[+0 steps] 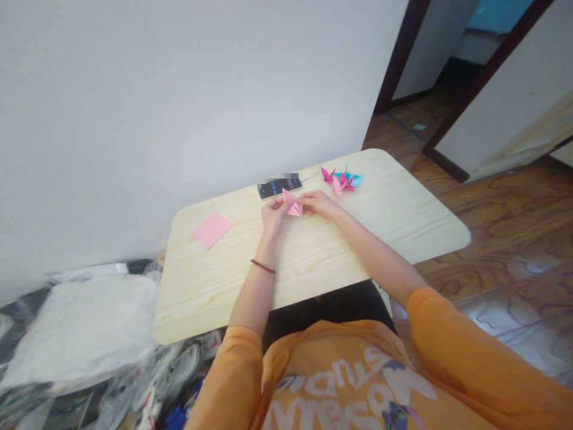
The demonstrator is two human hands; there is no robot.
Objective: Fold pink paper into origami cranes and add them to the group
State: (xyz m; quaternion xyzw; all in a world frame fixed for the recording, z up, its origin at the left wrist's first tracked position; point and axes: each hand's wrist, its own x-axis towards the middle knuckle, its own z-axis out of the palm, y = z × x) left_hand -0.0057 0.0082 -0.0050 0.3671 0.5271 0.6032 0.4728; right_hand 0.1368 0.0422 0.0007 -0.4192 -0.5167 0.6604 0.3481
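Between my two hands is a piece of pink origami paper [293, 206], folded into a small pointed shape with creases down its front. My left hand [273, 213] pinches its left side, thumb on top. From the right, the fingers of my right hand [320, 204] are closed on its other edge. Both hands are above the table, just in front of a phone [280, 186]. A flat pink paper square [212, 230] lies to the left of my left hand. Beyond my right hand sits a cluster of folded paper cranes [342, 182] in magenta, pink and blue.
The pale wooden table [322, 254] has rounded corners and stands against a white wall [188, 89]. A white cable runs from the phone. Plastic bags [89, 325] are heaped at the left of the table. Wooden floor [505, 239] and a doorway lie to the right.
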